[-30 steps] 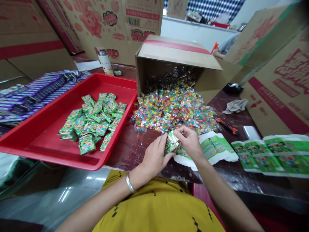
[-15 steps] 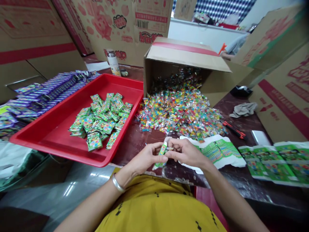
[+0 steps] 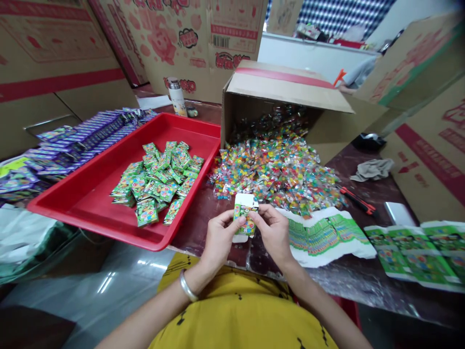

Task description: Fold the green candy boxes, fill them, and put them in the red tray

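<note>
Both my hands hold one small green printed carton (image 3: 244, 217) upright over the near table edge, its white top flap open. My left hand (image 3: 220, 238) grips its left side and my right hand (image 3: 273, 231) pinches its right side. Just beyond lies a heap of clear candy packets (image 3: 276, 172) spilling from a tipped cardboard box (image 3: 286, 89). To my right lie flat green carton blanks (image 3: 323, 235). A red tray (image 3: 90, 194) on my left holds several filled green cartons (image 3: 160, 177).
Purple flat cartons (image 3: 72, 145) are stacked left of the tray. A bottle (image 3: 177, 96) stands behind it. An orange-handled cutter (image 3: 358, 199), a grey cloth (image 3: 372, 168) and more green blanks (image 3: 417, 247) lie at the right. Large cardboard boxes (image 3: 428, 135) wall the table.
The carton was held sideways between my hands; now it stands upright with its printed face toward me and its top flap showing. My view has shifted slightly leftward.
</note>
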The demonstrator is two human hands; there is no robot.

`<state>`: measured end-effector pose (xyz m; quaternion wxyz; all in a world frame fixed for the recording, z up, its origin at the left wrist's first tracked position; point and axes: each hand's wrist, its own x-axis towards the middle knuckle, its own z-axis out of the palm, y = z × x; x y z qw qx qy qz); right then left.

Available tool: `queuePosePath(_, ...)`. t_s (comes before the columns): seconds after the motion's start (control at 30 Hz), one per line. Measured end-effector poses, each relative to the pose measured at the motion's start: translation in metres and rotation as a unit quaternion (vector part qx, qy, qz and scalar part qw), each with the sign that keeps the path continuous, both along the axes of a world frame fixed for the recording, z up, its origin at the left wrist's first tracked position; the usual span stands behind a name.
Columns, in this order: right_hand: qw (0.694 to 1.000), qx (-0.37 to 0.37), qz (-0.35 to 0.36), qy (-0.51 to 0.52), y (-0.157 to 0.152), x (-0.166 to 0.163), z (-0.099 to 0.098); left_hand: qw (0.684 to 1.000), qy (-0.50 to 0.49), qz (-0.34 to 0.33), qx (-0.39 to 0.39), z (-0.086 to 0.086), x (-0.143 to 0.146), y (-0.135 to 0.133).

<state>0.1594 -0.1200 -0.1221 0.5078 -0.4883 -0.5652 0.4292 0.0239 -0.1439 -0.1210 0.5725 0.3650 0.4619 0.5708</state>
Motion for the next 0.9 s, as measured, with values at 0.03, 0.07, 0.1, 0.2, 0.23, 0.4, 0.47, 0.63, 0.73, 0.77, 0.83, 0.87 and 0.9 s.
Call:
queuePosePath(0.03, 1.000, 0.008, -0.008, 0.012, 0.001, -0.001, -0.001, 1.000, 0.016, 0.006, 0.022, 0.001, -0.001, -0.001)
queuePosePath(0.07, 0.999, 0.018, -0.016, 0.021, 0.002, -0.002, -0.003, 0.998, 0.036, 0.013, 0.044, 0.003, -0.002, -0.003)
queuePosePath(0.1, 0.999, 0.031, -0.024, 0.025, 0.002, -0.003, -0.004, 0.996, 0.060, 0.016, 0.062, 0.004, -0.004, -0.004)
queuePosePath(0.2, 0.997, 0.071, -0.041, -0.008, 0.001, -0.004, -0.008, 0.988, 0.127, -0.012, 0.088, 0.007, -0.008, -0.007)
queuePosePath(0.23, 0.996, 0.082, -0.040, -0.025, 0.001, -0.003, -0.009, 0.986, 0.135, -0.033, 0.088, 0.007, -0.009, -0.006)
queuePosePath(0.4, 0.991, 0.112, -0.007, -0.069, 0.003, 0.001, -0.003, 0.982, 0.115, -0.128, 0.078, 0.010, -0.021, -0.003)
queuePosePath(0.47, 0.988, 0.126, 0.009, -0.083, 0.004, 0.001, 0.001, 0.980, 0.126, -0.134, 0.080, 0.011, -0.024, -0.004)
queuePosePath(0.63, 0.995, 0.095, 0.037, 0.014, 0.007, -0.004, 0.007, 0.989, 0.105, -0.069, 0.081, 0.012, -0.025, -0.005)
queuePosePath(0.73, 0.994, 0.057, 0.076, 0.055, 0.012, -0.007, 0.013, 0.993, 0.088, -0.051, 0.063, 0.011, -0.025, -0.005)
queuePosePath(0.77, 0.993, 0.047, 0.094, 0.046, 0.014, -0.007, 0.015, 0.992, 0.096, -0.052, 0.060, 0.011, -0.026, -0.005)
queuePosePath(0.83, 0.992, 0.015, 0.124, 0.022, 0.020, -0.005, 0.020, 0.989, 0.123, -0.056, 0.066, 0.012, -0.029, -0.006)
queuePosePath(0.87, 0.991, -0.006, 0.135, 0.014, 0.022, -0.004, 0.022, 0.987, 0.134, -0.060, 0.070, 0.012, -0.030, -0.007)
queuePosePath(0.9, 0.989, -0.025, 0.143, 0.009, 0.025, -0.002, 0.024, 0.985, 0.142, -0.066, 0.075, 0.013, -0.032, -0.007)
